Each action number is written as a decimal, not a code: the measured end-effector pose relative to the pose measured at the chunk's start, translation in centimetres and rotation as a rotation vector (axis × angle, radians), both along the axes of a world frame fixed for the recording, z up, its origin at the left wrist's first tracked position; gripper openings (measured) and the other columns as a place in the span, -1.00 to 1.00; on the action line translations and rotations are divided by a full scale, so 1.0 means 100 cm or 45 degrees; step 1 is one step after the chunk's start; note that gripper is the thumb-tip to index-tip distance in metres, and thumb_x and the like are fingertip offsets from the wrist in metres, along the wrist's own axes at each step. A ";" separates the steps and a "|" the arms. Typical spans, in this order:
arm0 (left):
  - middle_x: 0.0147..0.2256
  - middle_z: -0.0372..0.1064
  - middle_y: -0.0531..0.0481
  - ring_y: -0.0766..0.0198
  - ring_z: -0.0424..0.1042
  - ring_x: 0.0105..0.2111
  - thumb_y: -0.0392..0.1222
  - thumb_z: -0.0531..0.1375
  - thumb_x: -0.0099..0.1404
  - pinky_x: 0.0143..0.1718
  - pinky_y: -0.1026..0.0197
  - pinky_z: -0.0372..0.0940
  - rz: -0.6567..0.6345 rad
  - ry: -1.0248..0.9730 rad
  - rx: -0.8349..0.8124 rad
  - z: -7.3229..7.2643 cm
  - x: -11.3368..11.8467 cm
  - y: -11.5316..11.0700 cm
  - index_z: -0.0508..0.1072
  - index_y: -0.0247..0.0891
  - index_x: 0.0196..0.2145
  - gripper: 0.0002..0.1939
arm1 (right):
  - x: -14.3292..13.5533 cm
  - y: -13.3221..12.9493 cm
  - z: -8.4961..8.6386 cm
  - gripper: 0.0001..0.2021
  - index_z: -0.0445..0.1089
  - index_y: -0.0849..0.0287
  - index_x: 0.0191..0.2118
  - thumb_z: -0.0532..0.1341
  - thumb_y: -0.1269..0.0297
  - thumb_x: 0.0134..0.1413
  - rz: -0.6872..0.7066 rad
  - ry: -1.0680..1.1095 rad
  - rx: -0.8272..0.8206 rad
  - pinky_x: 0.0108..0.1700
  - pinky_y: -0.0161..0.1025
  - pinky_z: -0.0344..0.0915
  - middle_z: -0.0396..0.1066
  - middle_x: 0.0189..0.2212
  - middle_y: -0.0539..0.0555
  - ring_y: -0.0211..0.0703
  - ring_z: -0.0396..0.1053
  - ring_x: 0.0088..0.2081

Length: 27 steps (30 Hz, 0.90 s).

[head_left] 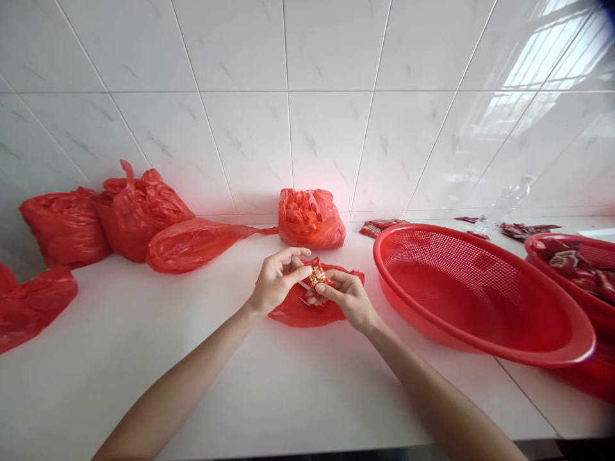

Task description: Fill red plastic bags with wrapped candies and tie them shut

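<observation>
Between my two hands is a small red snack packet [317,275] with gold print. My left hand [281,278] pinches its left side with thumb and fingers. On its right side, my right hand [346,293] grips it, thumb on top. Directly beneath them a red plastic bag [307,318] lies spread on the white counter [230,384]. Something red and white shows in the bag under the packet, partly hidden by my fingers.
Stuffed red bags [312,221] stand along the tiled wall, with two more [139,214] at left. A large red colander [473,291] sits right. Beyond it, another red basket [576,269] holds packets. A clear bottle [514,198] stands behind.
</observation>
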<state>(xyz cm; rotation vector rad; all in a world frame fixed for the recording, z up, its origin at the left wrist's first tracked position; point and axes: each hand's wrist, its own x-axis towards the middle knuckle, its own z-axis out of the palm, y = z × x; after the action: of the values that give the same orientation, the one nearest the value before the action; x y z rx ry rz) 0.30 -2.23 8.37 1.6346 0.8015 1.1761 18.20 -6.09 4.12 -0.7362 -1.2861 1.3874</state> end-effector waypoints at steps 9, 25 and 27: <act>-0.34 0.52 0.00 0.22 0.53 -0.32 -0.10 0.32 0.22 -0.20 0.17 0.44 -0.012 0.054 -0.020 0.002 -0.001 -0.003 0.48 -0.26 -0.14 -0.71 | -0.002 -0.002 0.000 -0.73 0.49 0.18 -0.23 0.37 0.09 0.08 -0.038 0.031 0.027 -0.18 -0.12 0.51 0.57 -0.38 0.05 -0.12 0.56 -0.33; -0.53 0.48 0.06 0.19 0.51 -0.48 -0.01 0.21 0.33 -0.29 0.13 0.43 -0.227 0.124 -0.087 0.011 -0.001 -0.007 0.51 -0.22 -0.45 -0.72 | -0.002 0.000 -0.002 -0.75 0.52 0.17 -0.22 0.41 0.14 0.04 -0.044 0.124 0.015 -0.20 -0.12 0.51 0.58 -0.35 0.06 -0.13 0.54 -0.37; -0.55 0.47 0.07 0.20 0.51 -0.47 -0.01 0.24 0.31 -0.30 0.15 0.42 -0.194 0.124 -0.087 0.011 -0.001 -0.006 0.51 -0.22 -0.48 -0.72 | -0.002 -0.001 -0.002 -0.75 0.51 0.17 -0.22 0.41 0.14 0.03 -0.034 0.125 0.014 -0.22 -0.13 0.51 0.58 -0.37 0.05 -0.13 0.55 -0.38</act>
<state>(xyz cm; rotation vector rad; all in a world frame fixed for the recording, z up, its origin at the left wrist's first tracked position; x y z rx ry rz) 0.20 -2.87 9.45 1.6754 0.7552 0.9595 18.05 -6.14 3.94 -0.6671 -1.2022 1.3773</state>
